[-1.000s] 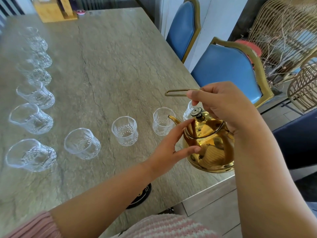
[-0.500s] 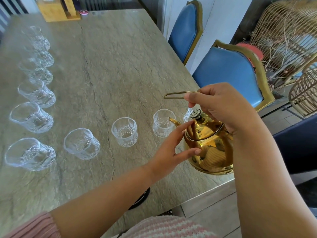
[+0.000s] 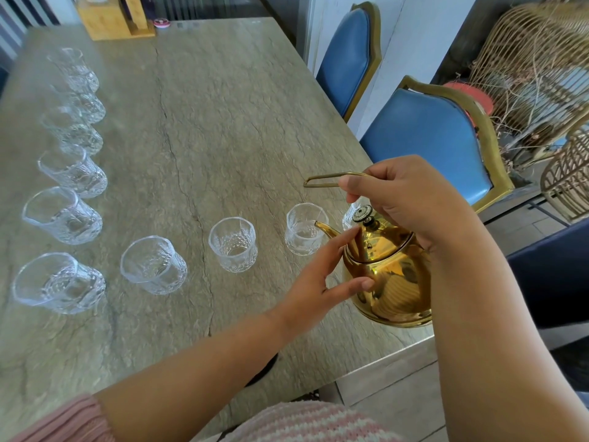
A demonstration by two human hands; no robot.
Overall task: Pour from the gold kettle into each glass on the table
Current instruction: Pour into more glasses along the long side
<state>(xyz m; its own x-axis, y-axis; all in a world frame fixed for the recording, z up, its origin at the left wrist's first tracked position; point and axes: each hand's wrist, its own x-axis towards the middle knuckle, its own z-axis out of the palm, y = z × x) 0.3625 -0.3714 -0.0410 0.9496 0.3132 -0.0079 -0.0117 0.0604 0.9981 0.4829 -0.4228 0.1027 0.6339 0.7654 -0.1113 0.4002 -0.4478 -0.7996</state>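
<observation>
The gold kettle is near the table's right front corner, its spout over the rim of a clear glass. My right hand grips the thin wire handle above the lid. My left hand touches the kettle's side with straight fingers and thumb. Another glass shows partly behind the lid knob. More glasses stand to the left, among them one and another. Several more run up the left edge, the nearest.
The stone-look table has a wooden block at its far end. Two blue chairs with gold frames, the nearer, stand along the right side. Wicker items lie beyond them. The table's front right corner is just below the kettle.
The kettle has tilted slightly, bringing its spout closer over the nearest glass. Both hands stay on the kettle as before.
</observation>
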